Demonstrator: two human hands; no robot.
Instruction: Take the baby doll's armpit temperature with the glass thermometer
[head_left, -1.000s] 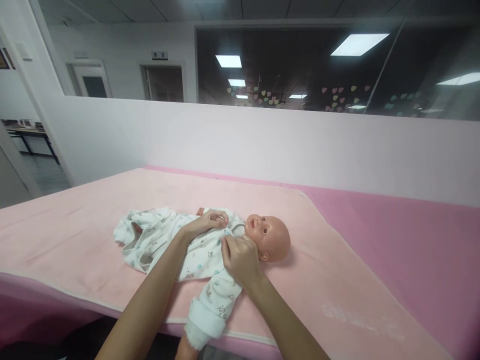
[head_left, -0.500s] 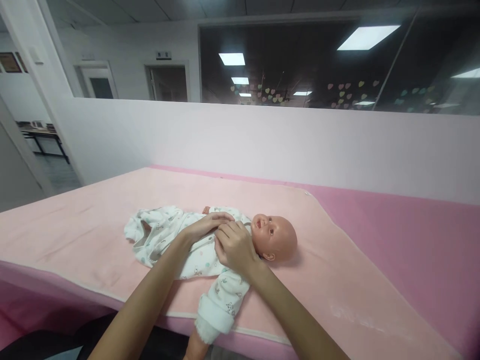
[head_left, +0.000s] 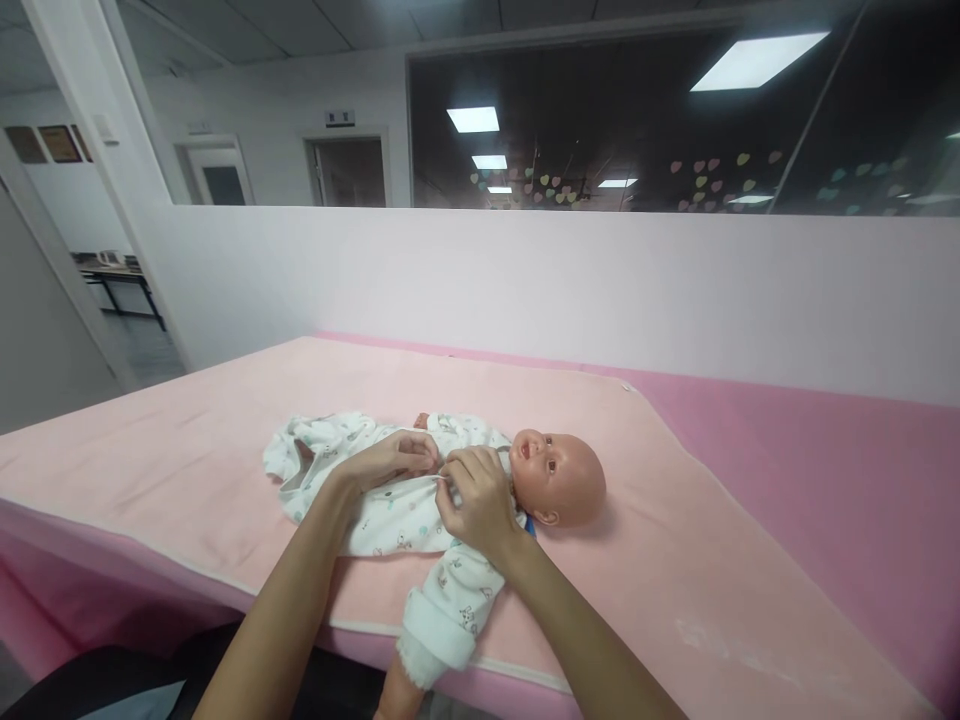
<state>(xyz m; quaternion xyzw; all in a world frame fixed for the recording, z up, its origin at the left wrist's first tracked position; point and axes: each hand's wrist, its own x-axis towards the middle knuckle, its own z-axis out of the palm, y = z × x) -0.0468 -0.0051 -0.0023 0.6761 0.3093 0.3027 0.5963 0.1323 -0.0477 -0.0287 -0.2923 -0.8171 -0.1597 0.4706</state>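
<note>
A baby doll (head_left: 562,482) lies on its back, head to the right, dressed in a white patterned baby romper (head_left: 397,518). My left hand (head_left: 390,460) rests over the doll's middle, fingers curled together at the front of the romper; its fingertips are partly hidden. Close to the doll's chest, my right hand (head_left: 478,498) pinches the romper's front, where a thin white edge or tie shows by the thumb. The two hands are slightly apart. One sleeve (head_left: 442,610), its cuff turned back, points toward me with the doll's arm (head_left: 399,690) coming out of it.
Beneath the doll is a peach pad (head_left: 660,570) on a pink-covered table (head_left: 825,455). A white partition wall (head_left: 570,290) with glass above runs behind. On the far left, a small table (head_left: 124,285) stands beyond a doorway. A bit of blue shows beside the doll's neck.
My left hand has drawn back to the left, and its fingers have curled. A gap has opened between my hands. The view has shifted slightly.
</note>
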